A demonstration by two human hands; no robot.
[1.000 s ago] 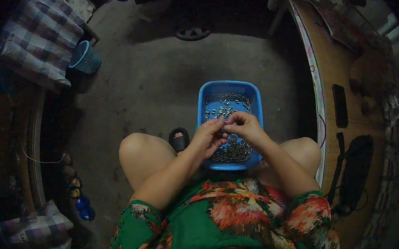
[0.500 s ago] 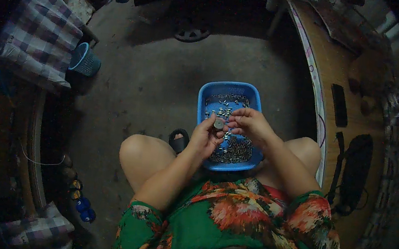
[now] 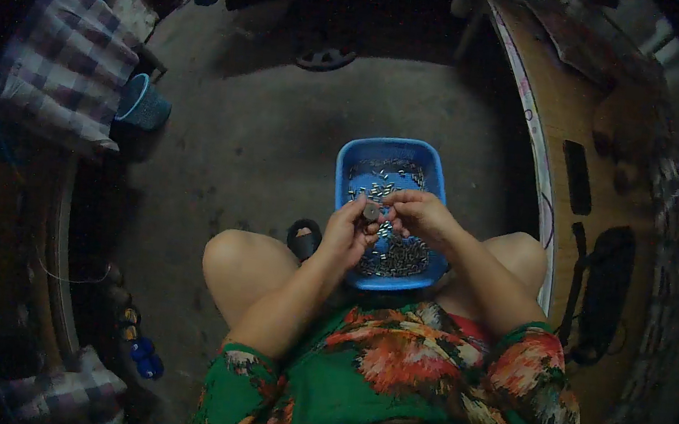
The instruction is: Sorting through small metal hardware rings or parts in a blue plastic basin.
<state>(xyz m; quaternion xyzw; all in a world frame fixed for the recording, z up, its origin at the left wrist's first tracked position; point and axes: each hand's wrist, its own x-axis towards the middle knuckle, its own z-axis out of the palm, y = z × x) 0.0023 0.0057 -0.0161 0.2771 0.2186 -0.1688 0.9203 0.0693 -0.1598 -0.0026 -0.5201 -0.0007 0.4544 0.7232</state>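
Note:
A round grey metal piece [image 3: 371,213] with a small dark mark at its middle sits in the grip of my left hand [image 3: 345,235], fingers curled round it. Close on its right, my right hand [image 3: 425,219] has thumb and forefinger drawn together at the piece's edge; whatever they pinch is too small to make out. Both hands are over a blue plastic basket [image 3: 393,143] between my knees. Many short shiny metal cylinders [image 3: 407,259] lie in it, heaped thickly at the near end, scattered in the middle and along the far end.
A wooden bench [image 3: 566,111] runs along my right, bearing a flat black object [image 3: 576,178] and a dark strapped bag [image 3: 607,275]. Left stand a blue bin [image 3: 145,105] and a checked cloth [image 3: 76,64]. A dark round base [image 3: 325,58] is on the floor ahead.
My right hand's fingers have closed in, from slightly spread apart to a pinch beside the round metal piece. My left hand keeps holding the piece in nearly the same place.

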